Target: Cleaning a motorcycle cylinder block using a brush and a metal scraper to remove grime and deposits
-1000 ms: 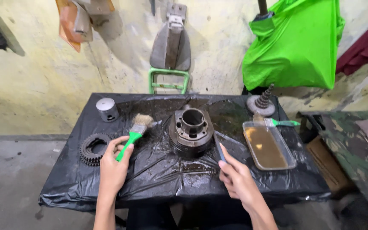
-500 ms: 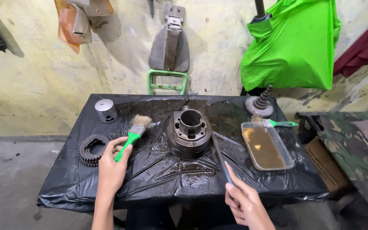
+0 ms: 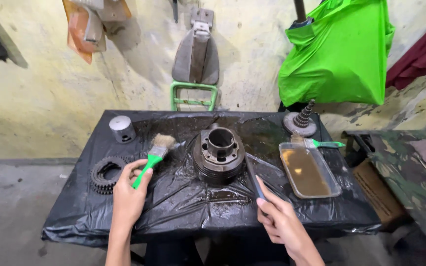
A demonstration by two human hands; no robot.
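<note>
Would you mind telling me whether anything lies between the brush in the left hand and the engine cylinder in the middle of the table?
Nothing visible does. The left hand holds the green-handled brush with its bristles just left of the engine cylinder; only bare black plastic sheet lies in the gap.

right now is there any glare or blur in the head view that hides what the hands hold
Head view: wet glare streaks the black plastic sheet, but the left hand with its green-handled brush stays sharp; the right hand is clear, its thin dark tool hard to identify against the sheet; edges bend slightly.
</note>
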